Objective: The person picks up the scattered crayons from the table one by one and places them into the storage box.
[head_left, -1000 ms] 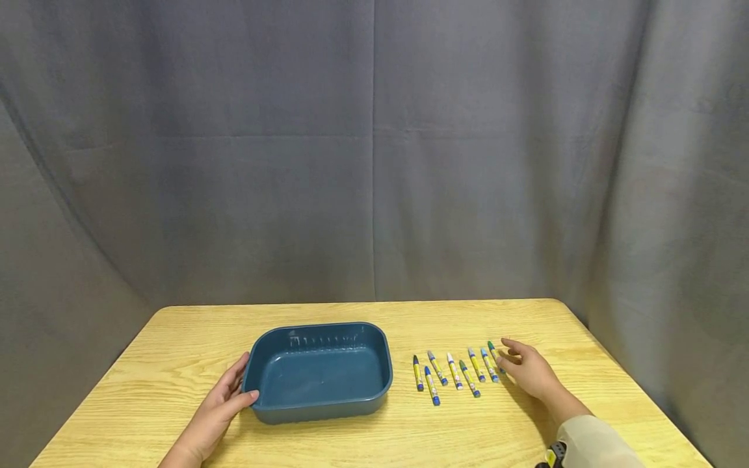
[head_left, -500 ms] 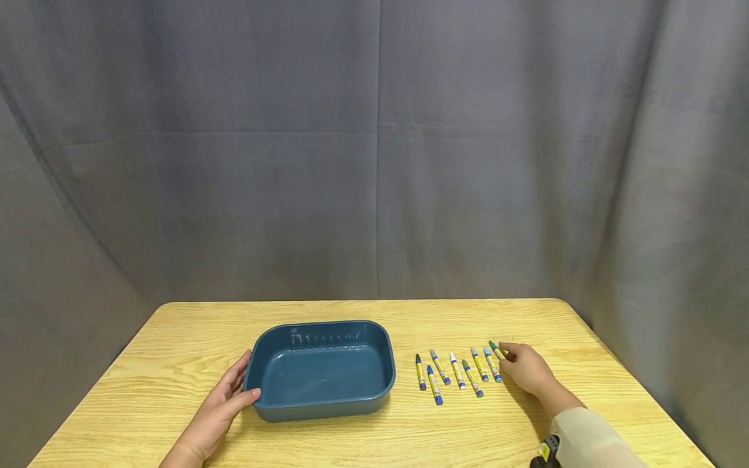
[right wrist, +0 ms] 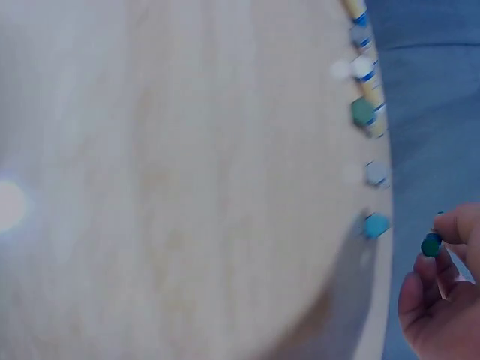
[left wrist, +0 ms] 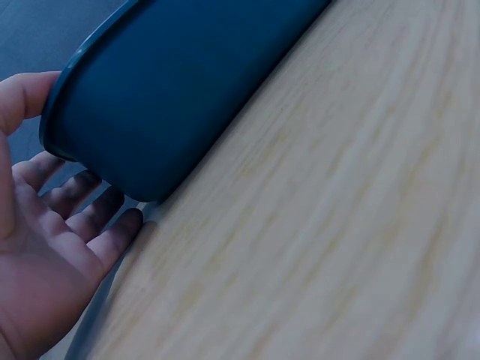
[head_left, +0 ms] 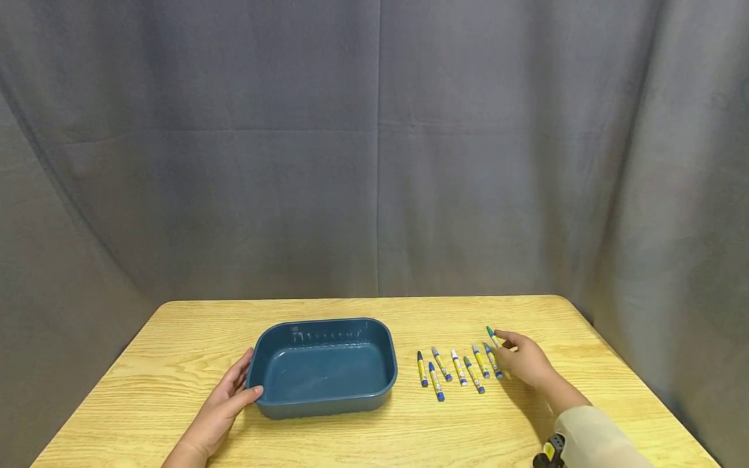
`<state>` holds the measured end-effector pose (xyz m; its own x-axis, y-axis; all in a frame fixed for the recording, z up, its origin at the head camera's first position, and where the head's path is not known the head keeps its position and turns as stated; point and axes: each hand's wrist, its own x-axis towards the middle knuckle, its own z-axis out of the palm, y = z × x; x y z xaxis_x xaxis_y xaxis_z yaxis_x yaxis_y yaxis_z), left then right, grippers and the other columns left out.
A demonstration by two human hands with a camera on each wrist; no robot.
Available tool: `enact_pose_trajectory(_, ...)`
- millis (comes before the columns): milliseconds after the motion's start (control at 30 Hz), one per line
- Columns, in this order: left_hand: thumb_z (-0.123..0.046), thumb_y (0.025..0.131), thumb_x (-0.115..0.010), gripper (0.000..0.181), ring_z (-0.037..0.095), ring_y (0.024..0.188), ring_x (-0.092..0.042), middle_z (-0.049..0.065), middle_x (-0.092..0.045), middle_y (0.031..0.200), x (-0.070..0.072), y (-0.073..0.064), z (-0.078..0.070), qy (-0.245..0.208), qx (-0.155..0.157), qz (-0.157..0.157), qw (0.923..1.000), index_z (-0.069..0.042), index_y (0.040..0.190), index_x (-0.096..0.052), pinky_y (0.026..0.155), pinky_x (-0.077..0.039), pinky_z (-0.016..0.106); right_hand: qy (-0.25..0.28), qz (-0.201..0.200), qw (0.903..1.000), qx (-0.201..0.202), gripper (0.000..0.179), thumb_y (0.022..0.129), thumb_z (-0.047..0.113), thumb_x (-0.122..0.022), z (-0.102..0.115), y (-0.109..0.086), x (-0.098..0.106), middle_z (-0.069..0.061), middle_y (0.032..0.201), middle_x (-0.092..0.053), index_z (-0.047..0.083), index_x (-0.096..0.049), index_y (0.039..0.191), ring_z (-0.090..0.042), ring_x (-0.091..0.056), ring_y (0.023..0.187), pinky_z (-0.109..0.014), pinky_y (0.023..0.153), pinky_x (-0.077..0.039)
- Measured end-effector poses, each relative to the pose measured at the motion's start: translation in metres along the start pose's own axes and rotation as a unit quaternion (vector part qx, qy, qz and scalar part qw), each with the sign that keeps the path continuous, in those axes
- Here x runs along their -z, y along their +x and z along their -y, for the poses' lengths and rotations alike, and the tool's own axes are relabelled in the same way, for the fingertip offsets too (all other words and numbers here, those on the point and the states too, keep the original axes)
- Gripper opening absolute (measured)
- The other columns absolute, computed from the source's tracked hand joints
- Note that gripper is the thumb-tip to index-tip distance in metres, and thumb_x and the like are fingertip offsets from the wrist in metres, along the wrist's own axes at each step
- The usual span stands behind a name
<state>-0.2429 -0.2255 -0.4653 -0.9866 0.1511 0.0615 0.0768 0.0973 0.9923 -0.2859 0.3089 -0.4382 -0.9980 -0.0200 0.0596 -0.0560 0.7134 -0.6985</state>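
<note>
A dark blue plastic basin point(head_left: 322, 406) stands on the table. My left hand point(head_left: 219, 409) holds its left end, thumb over the rim and fingers along the outer wall; the left wrist view shows the thumb point(left wrist: 34, 94) at the rim. Raised just off the table, a green crayon point(head_left: 491, 335) with a yellow wrapper is pinched between thumb and fingers of my right hand point(head_left: 526, 361). In the right wrist view its green end point(right wrist: 430, 245) points at the camera. Left of that hand lie several crayons, among them a light blue crayon point(head_left: 493, 361) and a white crayon point(head_left: 459, 367).
The wooden table point(head_left: 351, 442) has rounded far corners. A grey curtain point(head_left: 374, 162) hangs behind it and along both sides. A dark blue crayon point(head_left: 436, 382) lies near the basin's right end, beside a black-tipped crayon point(head_left: 422, 369).
My right hand has closed its fingers on the green crayon and lifted it from the table, slightly forward and left. My left hand has stayed at the basin.
</note>
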Motion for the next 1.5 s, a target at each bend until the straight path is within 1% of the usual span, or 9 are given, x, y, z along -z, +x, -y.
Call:
enact_pose_trajectory(67,-0.011,0.097,-0.055,0.075,-0.028,0.109,-0.037,0.022,-0.013,0.163,-0.001,0.001,0.0,-0.002,-0.003,0.002,1.0,-0.004,0.157,-0.011,0.09,-0.035,0.0,0.024,0.002,0.9997,-0.002,0.049,0.1,0.012,-0.049,0.007,0.0,0.002,-0.022,0.113,-0.053,-0.007,-0.041,0.144,-0.018,-0.049,0.077,-0.024,0.055,-0.041)
enact_pose_trajectory(167,-0.011,0.097,-0.055,0.075,-0.027,0.109,-0.037,0.021,-0.013,0.163,-0.002,0.002,0.0,-0.003,-0.003,0.001,1.0,-0.006,0.158,-0.011,0.09,-0.035,0.0,0.059,0.009,0.9982,0.0,0.049,0.102,0.014,-0.047,0.017,0.001,0.003,-0.022,0.116,-0.051,-0.005,-0.037,0.146,-0.021,-0.052,0.088,-0.026,0.063,-0.047)
enact_pose_trajectory(267,-0.012,0.097,-0.056,0.075,-0.027,0.109,-0.037,0.02,-0.014,0.163,-0.003,0.002,0.0,0.0,0.001,-0.003,1.0,-0.007,0.158,-0.012,0.09,-0.035,0.0,0.1,0.029,0.9946,-0.001,0.052,0.103,0.016,-0.045,0.027,0.002,0.002,-0.023,0.121,-0.048,-0.004,-0.031,0.15,-0.023,-0.052,0.096,-0.031,0.072,-0.051)
enact_pose_trajectory(400,-0.012,0.097,-0.056,0.075,-0.027,0.11,-0.037,0.019,-0.015,0.163,-0.004,0.002,-0.001,0.004,0.002,-0.005,1.0,-0.008,0.158,-0.013,0.091,-0.035,0.001,0.144,0.051,0.9882,0.006,0.055,0.104,0.015,-0.044,0.042,0.006,-0.001,-0.021,0.123,-0.046,-0.002,-0.025,0.152,-0.02,-0.051,0.093,-0.034,0.078,-0.053)
enact_pose_trajectory(567,-0.013,0.096,-0.057,0.076,-0.027,0.11,-0.037,0.018,-0.016,0.163,-0.005,0.003,0.0,0.002,0.002,-0.007,1.0,-0.008,0.158,-0.013,0.091,-0.035,0.001,0.185,0.069,0.98,0.022,0.058,0.103,0.014,-0.045,0.063,0.013,-0.009,-0.013,0.116,-0.047,0.0,-0.022,0.153,-0.017,-0.053,0.093,-0.034,0.084,-0.055)
enact_pose_trajectory(933,-0.014,0.095,-0.058,0.076,-0.025,0.111,-0.038,0.018,-0.019,0.162,-0.008,0.001,-0.001,0.0,0.01,-0.018,0.9998,-0.009,0.158,-0.015,0.092,-0.034,0.002,0.236,0.12,0.963,0.05,0.059,0.101,0.011,-0.048,0.107,0.023,-0.034,-0.008,0.11,-0.048,0.003,-0.021,0.153,-0.016,-0.055,0.091,-0.033,0.083,-0.055)
enact_pose_trajectory(1300,-0.013,0.094,-0.059,0.076,-0.023,0.113,-0.038,0.015,-0.02,0.163,-0.014,0.004,0.0,-0.007,0.017,-0.019,0.9996,-0.013,0.158,-0.017,0.094,-0.034,0.003,0.265,0.153,0.9496,0.067,0.057,0.099,0.007,-0.053,0.147,0.03,-0.071,-0.008,0.103,-0.053,0.003,-0.03,0.151,-0.014,-0.059,0.084,-0.031,0.076,-0.057)
enact_pose_trajectory(1367,-0.014,0.094,-0.06,0.076,-0.019,0.119,-0.037,0.014,-0.021,0.163,-0.016,0.005,0.0,-0.007,0.02,-0.021,0.9996,-0.013,0.158,-0.018,0.095,-0.032,0.002,0.263,0.16,0.9488,0.07,0.057,0.099,0.007,-0.054,0.153,0.031,-0.079,-0.008,0.103,-0.055,0.003,-0.031,0.15,-0.014,-0.061,0.084,-0.032,0.076,-0.058)
enact_pose_trajectory(1500,-0.014,0.093,-0.06,0.076,0.01,0.142,-0.031,0.014,-0.022,0.163,-0.019,0.006,0.0,-0.006,0.021,-0.025,0.9995,-0.014,0.157,-0.019,0.096,-0.027,0.0,0.26,0.178,0.9456,0.08,0.055,0.098,0.007,-0.054,0.163,0.031,-0.094,-0.009,0.102,-0.059,0.002,-0.032,0.15,-0.018,-0.065,0.087,-0.034,0.077,-0.059)
